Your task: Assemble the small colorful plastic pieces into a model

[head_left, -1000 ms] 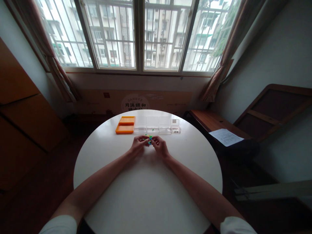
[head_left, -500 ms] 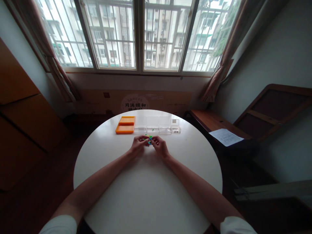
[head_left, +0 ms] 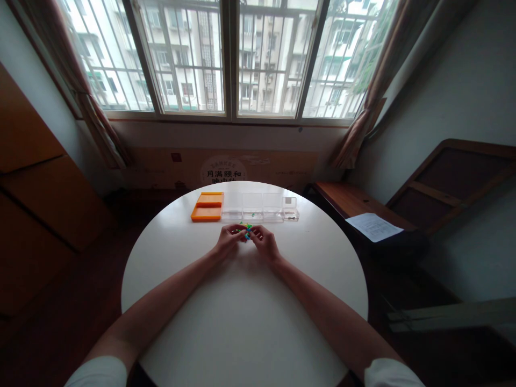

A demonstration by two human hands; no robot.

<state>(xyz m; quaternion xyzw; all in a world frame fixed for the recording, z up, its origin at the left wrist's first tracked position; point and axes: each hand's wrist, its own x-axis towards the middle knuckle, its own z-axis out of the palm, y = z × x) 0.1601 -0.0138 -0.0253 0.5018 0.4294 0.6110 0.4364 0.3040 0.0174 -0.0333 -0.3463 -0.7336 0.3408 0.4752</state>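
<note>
Between my two hands is a small cluster of green, yellow and blue plastic pieces (head_left: 248,231), too small to tell its exact kind. My left hand (head_left: 230,238) is closed on its left side, with thumb and fingers pinching it. From the right, my right hand (head_left: 264,240) pinches the same cluster with thumb and fingertips. The fingers hide much of it. Just beyond the hands stand an orange tray (head_left: 206,214) and, to its right, clear plastic boxes (head_left: 252,215) with their lids up. A tiny green piece lies in one clear box.
All this is on a round white table (head_left: 250,301). At the right end of the row, a smaller clear box (head_left: 290,215) holds small dark bits. Off the table to the right, a paper sheet (head_left: 374,227) lies by a wooden bench (head_left: 346,196).
Hardly anything differs. Both hands stay in place around the coloured cluster, with at most a slight shift of the pieces between the fingertips.
</note>
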